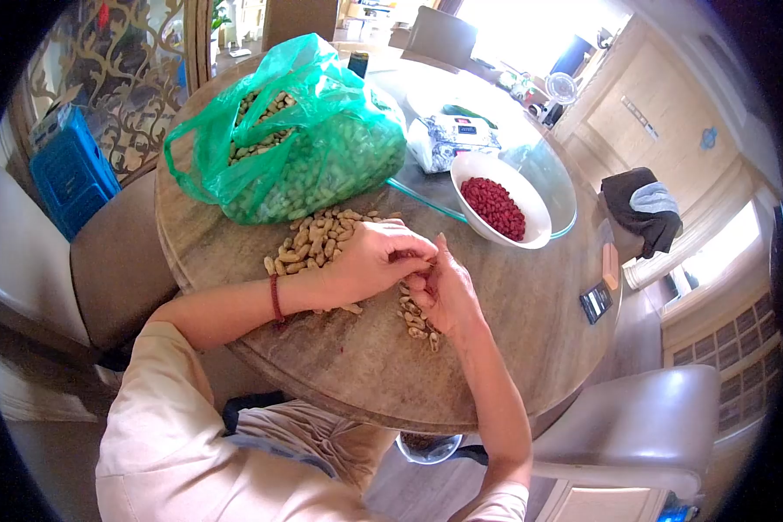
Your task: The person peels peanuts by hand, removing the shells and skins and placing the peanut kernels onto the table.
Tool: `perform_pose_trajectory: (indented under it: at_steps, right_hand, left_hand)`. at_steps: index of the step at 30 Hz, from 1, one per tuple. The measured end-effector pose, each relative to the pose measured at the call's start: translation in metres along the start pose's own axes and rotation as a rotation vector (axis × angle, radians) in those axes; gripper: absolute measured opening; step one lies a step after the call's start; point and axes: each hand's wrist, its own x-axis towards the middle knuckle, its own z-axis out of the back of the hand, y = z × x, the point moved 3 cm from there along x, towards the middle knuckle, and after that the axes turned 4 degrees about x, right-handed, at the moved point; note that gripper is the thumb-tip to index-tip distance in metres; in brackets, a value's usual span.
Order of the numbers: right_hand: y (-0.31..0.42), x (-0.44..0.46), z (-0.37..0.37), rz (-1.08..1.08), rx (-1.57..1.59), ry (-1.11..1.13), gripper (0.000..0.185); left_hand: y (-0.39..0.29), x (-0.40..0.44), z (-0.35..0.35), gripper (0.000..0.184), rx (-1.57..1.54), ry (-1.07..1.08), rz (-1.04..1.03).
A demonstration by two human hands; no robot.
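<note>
My left hand (378, 254), with a red bracelet on its wrist, pinches its fingers together over the table. Its fingertips meet those of my right hand (446, 291), which is curled closed. Between them is a peanut, mostly hidden by the fingers. Beside and behind my left hand lies a pile of unshelled peanuts (315, 239). Under my right hand, several broken peanut shells (416, 318) are scattered. Beyond the pile stands a green plastic bag (339, 165) full of peanuts. A white bowl (538, 231) holds shelled red peanut kernels (493, 207).
The round table (531, 348) carries a pack of wipes (457, 143) behind the bowl and a phone (595, 302) near its right edge. A glass tray (565, 196) sits under the bowl. Chairs (626, 418) surround the table. Below its front edge is a clear container (429, 448).
</note>
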Motion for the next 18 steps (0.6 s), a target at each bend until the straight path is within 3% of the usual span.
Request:
perform_pose_trajectory:
  at_steps: [4, 6, 10, 13, 18]
  right_hand:
    - [-0.009, 0.009, 0.011, -0.056, 0.124, 0.034, 0.041]
    - [-0.009, 0.010, 0.009, -0.045, 0.158, 0.082, 0.041]
    - [0.000, 0.003, 0.006, 0.042, 0.092, 0.044, 0.041]
    - [0.005, 0.006, 0.005, 0.068, 0.109, 0.144, 0.037]
    - [0.004, 0.004, 0.003, 0.141, 0.054, 0.131, 0.029]
  left_hand:
    - [-0.001, 0.001, -0.001, 0.018, 0.038, 0.047, -0.026]
    - [0.007, -0.001, -0.001, 0.016, -0.210, 0.119, 0.332]
    - [0.022, -0.001, -0.002, 0.012, -0.441, -0.005, 0.502]
    - [0.026, -0.001, -0.001, 0.011, -0.478, 0.009, 0.582]
    - [0.026, -0.001, -0.003, 0.011, -0.500, -0.016, 0.572]
